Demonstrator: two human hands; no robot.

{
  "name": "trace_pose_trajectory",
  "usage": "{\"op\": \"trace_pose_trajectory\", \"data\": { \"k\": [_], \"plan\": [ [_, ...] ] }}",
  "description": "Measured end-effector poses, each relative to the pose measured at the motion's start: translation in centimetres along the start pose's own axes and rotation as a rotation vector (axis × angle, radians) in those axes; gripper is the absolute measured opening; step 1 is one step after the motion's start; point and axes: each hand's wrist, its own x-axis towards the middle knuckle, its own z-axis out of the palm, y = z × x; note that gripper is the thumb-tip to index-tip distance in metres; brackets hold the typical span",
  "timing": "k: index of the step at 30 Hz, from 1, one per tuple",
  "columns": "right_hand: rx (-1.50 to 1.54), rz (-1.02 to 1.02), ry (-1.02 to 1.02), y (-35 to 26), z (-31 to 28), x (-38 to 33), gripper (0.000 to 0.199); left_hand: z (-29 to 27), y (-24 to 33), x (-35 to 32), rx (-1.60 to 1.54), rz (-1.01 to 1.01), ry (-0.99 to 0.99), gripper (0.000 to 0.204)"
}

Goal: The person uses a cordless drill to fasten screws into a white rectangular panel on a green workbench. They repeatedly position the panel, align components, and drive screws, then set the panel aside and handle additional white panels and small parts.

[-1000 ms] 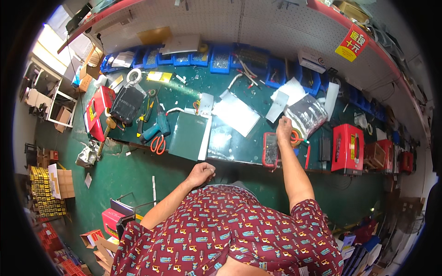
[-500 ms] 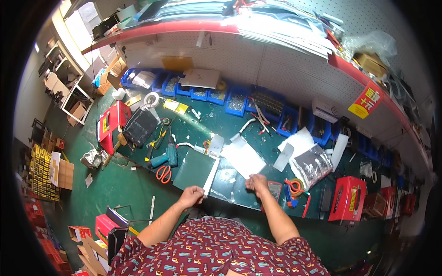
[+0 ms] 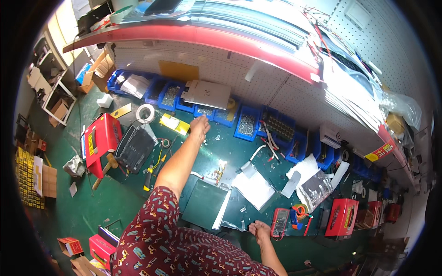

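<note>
My left arm stretches across the green bench, and my left hand (image 3: 199, 128) is at the front of the blue parts bins (image 3: 204, 110), beside a yellow-and-white piece (image 3: 175, 123). Its fingers are bunched together; anything between them is too small to make out. At the front edge my right hand (image 3: 260, 230) has its fingers curled in, just left of a red multimeter (image 3: 280, 222). Whatever it may hold is hidden. Between the arms lie a dark green panel (image 3: 202, 203) with a white strip along its right side, a bright white flat pack (image 3: 254, 187) and loose wires (image 3: 216, 172).
On the left sit a red case (image 3: 102, 140), a black case (image 3: 134, 148), a hammer (image 3: 107, 170) and a tape roll (image 3: 145, 113). A silvery wrapped pack (image 3: 315, 187) and another red case (image 3: 341, 218) lie to the right. A red-edged shelf (image 3: 193, 37) overhangs the back.
My left hand has gone from the green panel's front edge forward to the bins. The forearm and sleeve now cover the drill and scissors. My right hand stays by the bench edge; the view has shifted.
</note>
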Motion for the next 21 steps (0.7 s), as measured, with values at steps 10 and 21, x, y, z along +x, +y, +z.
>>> {"op": "trace_pose_trajectory", "data": {
  "k": [10, 21],
  "plan": [
    [0.144, 0.115, 0.161, 2.0, 3.9, -6.1, 0.016, 3.3, 1.9, 10.2, -0.217, -0.09, 0.052, 0.031],
    [0.152, 0.024, 0.076, 0.1, 6.7, -5.6, 0.015, 1.1, 6.2, 7.7, -0.085, 0.123, -0.154, 0.037]
  ]
}}
